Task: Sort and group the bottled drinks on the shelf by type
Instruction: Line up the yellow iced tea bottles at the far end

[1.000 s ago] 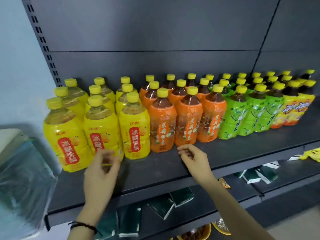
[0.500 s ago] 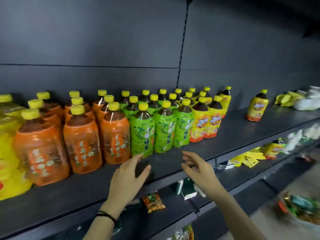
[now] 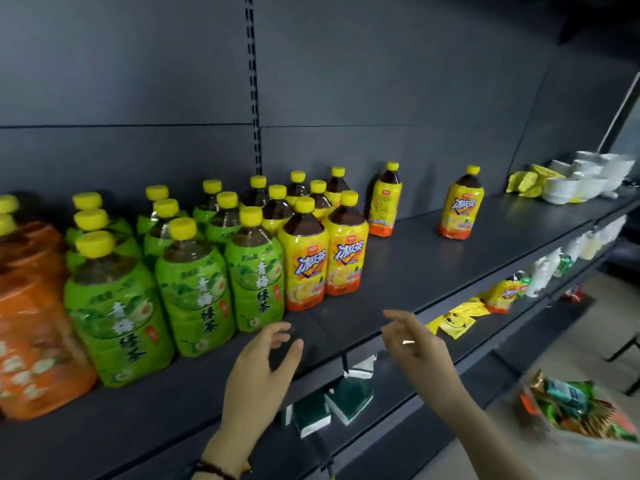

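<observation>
Head view: left hand [image 3: 263, 372] and right hand [image 3: 420, 348] are hovering, grips wide, empty. Stray bottle [image 3: 385, 202] and far bottle [image 3: 460, 206] are standing on the shelf [image 3: 415, 265] at 12 and 1 o'clock of the right hand. Likely heavy, slick-wrapped; waist is offering firmest hold.

White bowls [image 3: 585, 183] far right — yellow packets [image 3: 453, 320], green boxes [image 3: 349, 398] below.

We see a dark grey shelf [image 3: 415, 265] crossing the frame. From the left, orange-labelled bottles [image 3: 31, 323], green-labelled bottles [image 3: 194, 289] and yellow-labelled bottles [image 3: 322, 261] stand on it in touching groups. A stray yellow bottle [image 3: 385, 202] and a second stray bottle [image 3: 460, 206] stand apart right of centre. White bowls [image 3: 585, 178] and yellow packets [image 3: 526, 180] lie at upper right.
</observation>
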